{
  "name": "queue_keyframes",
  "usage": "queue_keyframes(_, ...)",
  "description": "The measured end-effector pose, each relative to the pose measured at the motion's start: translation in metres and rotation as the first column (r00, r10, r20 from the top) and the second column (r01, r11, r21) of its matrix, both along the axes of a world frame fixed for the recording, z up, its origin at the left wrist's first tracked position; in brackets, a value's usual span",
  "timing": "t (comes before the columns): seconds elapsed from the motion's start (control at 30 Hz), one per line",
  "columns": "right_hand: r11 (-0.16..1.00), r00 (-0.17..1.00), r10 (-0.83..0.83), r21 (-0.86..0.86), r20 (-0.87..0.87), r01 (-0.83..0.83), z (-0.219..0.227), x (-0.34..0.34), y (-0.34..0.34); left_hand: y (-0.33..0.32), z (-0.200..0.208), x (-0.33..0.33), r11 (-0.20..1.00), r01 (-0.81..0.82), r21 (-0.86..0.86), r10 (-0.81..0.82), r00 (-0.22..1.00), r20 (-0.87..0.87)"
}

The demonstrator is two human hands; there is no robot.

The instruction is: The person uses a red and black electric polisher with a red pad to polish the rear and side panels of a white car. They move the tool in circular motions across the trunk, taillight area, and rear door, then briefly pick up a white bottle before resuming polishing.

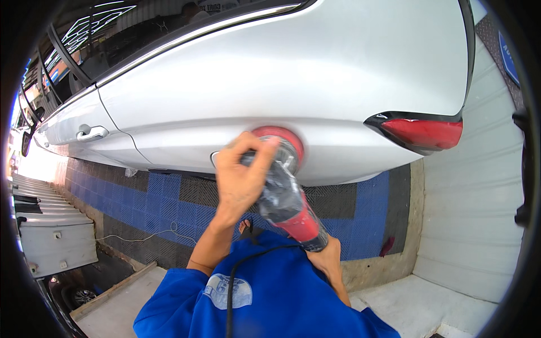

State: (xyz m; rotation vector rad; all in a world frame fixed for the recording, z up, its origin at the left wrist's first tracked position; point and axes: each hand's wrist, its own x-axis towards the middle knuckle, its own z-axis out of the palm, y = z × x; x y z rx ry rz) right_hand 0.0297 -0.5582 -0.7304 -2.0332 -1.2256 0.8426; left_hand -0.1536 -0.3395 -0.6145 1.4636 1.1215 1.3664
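Note:
A red and black car polisher (298, 217) with plastic film wrapped over its body is in both my hands. Its red round pad (288, 135) rests against the side of a white car (270, 73), left of the red tail light (428, 133). My left hand (243, 172) is closed over the polisher's head, just behind the pad, its fingers slightly blurred. My right hand (327, 256) wraps the rear end of the tool; most of its fingers are hidden. A black power cord (232, 281) runs from the polisher over my blue shirt.
Blue and black floor tiles (169, 194) lie under the car's side. A thin pale cable (141, 239) crosses them at the left. The door handle (92, 133) is farther left. A pale ribbed wall (459, 197) stands at the right, a grey metal cabinet (59, 248) at the lower left.

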Motion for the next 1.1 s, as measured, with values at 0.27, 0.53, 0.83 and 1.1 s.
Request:
queue_keyframes(0.27,0.956,0.895,-0.295,-0.108,-0.335,0.275,-0.004,0.028,-0.038,-0.004,0.016,0.124,0.921,0.359,0.151,-0.348,0.933,-0.094)
queue_keyframes(0.53,0.972,0.920,-0.235,-0.097,-0.313,0.216,0.002,0.003,-0.039,-0.022,0.005,0.084,0.915,0.400,-0.049,-0.378,0.895,0.236)
queue_keyframes(0.83,0.995,0.997,0.074,0.062,0.028,-0.076,-0.010,-0.032,0.002,-0.017,-0.029,-0.039,0.999,-0.027,-0.031,0.035,0.957,0.287)
queue_keyframes(1.1,0.952,0.956,0.140,0.232,0.259,-0.202,-0.068,-0.012,0.031,-0.028,-0.089,-0.061,0.960,-0.198,0.200,0.115,0.924,0.365)
